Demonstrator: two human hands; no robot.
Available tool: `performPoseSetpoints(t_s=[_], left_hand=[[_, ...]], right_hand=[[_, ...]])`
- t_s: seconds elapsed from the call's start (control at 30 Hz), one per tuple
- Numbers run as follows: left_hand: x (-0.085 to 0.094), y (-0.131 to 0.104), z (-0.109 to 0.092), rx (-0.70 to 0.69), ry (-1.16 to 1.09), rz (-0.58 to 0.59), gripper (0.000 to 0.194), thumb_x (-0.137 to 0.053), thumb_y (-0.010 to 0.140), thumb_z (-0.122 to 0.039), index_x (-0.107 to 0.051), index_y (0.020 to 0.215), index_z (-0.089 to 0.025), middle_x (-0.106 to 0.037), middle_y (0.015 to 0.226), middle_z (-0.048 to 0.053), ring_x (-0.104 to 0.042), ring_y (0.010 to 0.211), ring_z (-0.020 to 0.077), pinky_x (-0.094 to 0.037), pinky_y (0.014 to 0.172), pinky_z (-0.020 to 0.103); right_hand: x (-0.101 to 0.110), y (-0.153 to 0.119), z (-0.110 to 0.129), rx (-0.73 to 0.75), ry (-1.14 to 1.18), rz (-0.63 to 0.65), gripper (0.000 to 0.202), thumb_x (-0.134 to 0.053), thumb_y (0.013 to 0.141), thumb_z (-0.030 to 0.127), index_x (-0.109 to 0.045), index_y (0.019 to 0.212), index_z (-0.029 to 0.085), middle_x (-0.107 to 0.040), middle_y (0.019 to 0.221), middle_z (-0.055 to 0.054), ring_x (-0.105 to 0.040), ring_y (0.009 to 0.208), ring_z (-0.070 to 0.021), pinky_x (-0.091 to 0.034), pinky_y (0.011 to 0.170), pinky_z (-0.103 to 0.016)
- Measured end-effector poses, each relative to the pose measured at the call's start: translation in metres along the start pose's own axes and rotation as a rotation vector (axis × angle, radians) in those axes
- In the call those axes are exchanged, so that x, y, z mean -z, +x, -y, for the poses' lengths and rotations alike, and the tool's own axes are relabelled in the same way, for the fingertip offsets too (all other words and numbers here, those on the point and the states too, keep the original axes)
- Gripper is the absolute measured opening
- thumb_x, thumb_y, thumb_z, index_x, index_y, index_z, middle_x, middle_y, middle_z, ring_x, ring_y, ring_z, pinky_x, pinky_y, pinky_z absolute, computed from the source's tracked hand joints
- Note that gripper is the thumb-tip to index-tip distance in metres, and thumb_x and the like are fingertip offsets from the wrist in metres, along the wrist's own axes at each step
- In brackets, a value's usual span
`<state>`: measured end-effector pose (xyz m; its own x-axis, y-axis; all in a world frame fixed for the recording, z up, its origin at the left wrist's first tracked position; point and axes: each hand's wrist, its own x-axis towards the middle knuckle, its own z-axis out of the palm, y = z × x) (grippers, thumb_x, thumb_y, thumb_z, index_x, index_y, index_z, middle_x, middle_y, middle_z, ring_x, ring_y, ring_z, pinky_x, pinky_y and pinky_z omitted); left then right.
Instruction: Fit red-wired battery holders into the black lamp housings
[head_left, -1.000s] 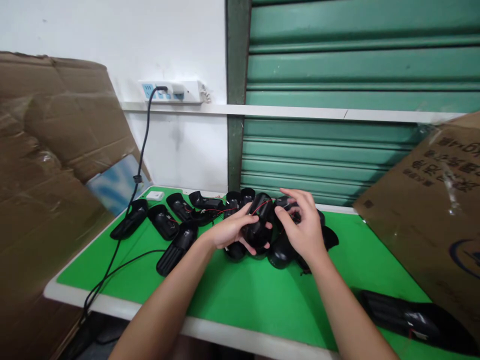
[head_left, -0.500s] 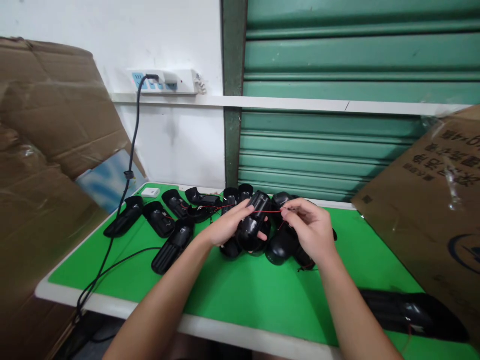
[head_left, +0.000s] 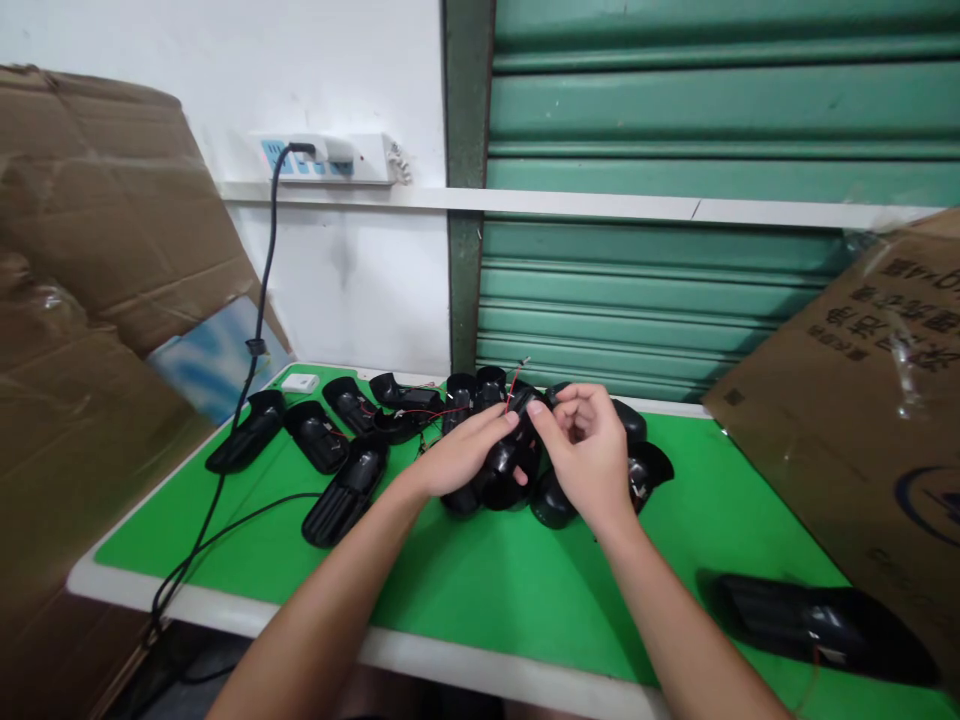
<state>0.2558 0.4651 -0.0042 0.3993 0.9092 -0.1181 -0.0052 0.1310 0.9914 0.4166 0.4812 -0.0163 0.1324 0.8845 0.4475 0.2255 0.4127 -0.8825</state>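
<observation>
Your left hand (head_left: 471, 448) was clamped on a black casing (head_left: 504, 472). Your right hand's (head_left: 589, 445) fingertips pressed its far end.

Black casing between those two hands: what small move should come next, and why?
I'd probably have the right hand ease the red wire down against the black casing. The wire's tip sticks up past the casing, touching nothing, while the left hand supports the casing and the right thumb is already close by.
</observation>
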Motion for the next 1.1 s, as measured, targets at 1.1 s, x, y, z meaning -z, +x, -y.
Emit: performPoseSetpoints(t_s=[1.1], left_hand=[[-0.013, 0.001, 0.015, -0.173, 0.171, -0.169, 0.058, -0.038, 0.099, -0.057, -0.048, 0.148, -0.029, -0.065, 0.074, 0.001, -0.063, 0.066, 0.0174, -0.054, 0.074, 0.032]], right_hand=[[0.02, -0.009, -0.012, 0.668, -0.452, 0.295, 0.074, -0.059, 0.093, 0.016, -0.024, 0.157, 0.025, -0.07, 0.095, -0.001, -0.065, 0.109, -0.0169, -0.054, 0.099, -0.036]])
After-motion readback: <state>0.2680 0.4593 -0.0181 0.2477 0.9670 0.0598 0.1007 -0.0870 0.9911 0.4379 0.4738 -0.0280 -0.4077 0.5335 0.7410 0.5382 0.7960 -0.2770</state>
